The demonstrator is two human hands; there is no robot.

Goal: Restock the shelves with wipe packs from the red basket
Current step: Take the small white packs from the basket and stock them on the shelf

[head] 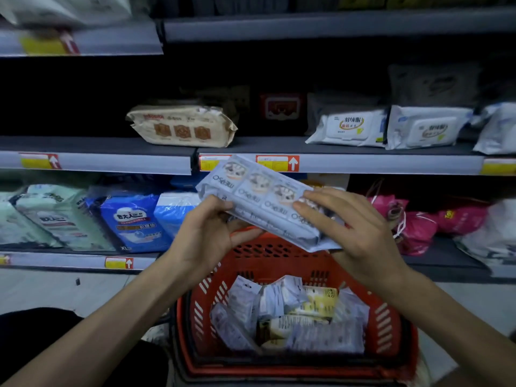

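A long pale-blue multi-pack of wipes (261,196) hangs tilted above the red basket (391,325), in front of the middle shelf's edge. My left hand (209,233) grips its lower left end, thumb on top and fingers curled underneath. My right hand (346,227) holds the right end, fingers laid over the top face. The basket stands on the floor below and contains several blue and yellow wipe packs (290,314).
The middle shelf (265,145) carries a beige wipe pack (181,125) and white lidded packs (349,127), with bare space between them. The lower shelf holds blue and green packages (131,219) at left and pink bags (413,222) at right.
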